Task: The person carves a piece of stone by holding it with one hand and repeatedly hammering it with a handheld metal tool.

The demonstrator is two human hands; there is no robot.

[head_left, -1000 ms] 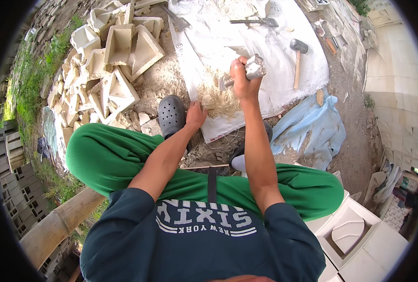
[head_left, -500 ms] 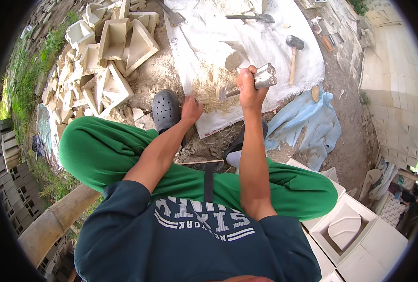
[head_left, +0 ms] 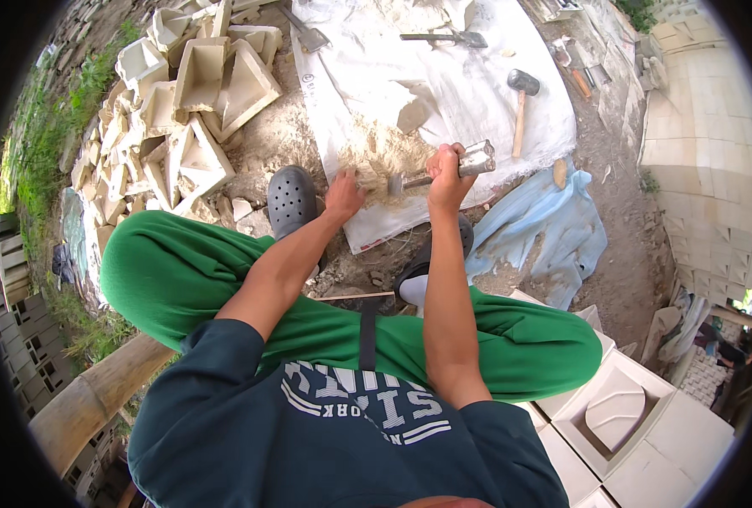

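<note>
My right hand (head_left: 448, 179) is wrapped round a flat-bladed tool with a thick silvery end (head_left: 477, 158). Its blade points left and sits low over pale crumbs (head_left: 384, 152) on a white sheet (head_left: 528, 110). To the left of that blade, my left hand (head_left: 343, 195) rests at the sheet's near edge with its fingers bent and drawn together among the crumbs. What those fingers hold, if anything, is hidden. A pale broken chunk (head_left: 410, 115) lies on the sheet just beyond both hands.
Broken pale moulds (head_left: 200, 78) and shards are heaped at the left. On the sheet lie a black-headed mallet (head_left: 522, 85) and another flat-bladed tool (head_left: 443, 39). A blue cloth (head_left: 553, 233) is crumpled at the right. Pale block moulds (head_left: 617, 411) stand by my right knee.
My right hand has come down slightly, bringing the tool's blade lower and nearer my left hand. The left hand stays at nearly the same spot. The whole view has shifted a little.
</note>
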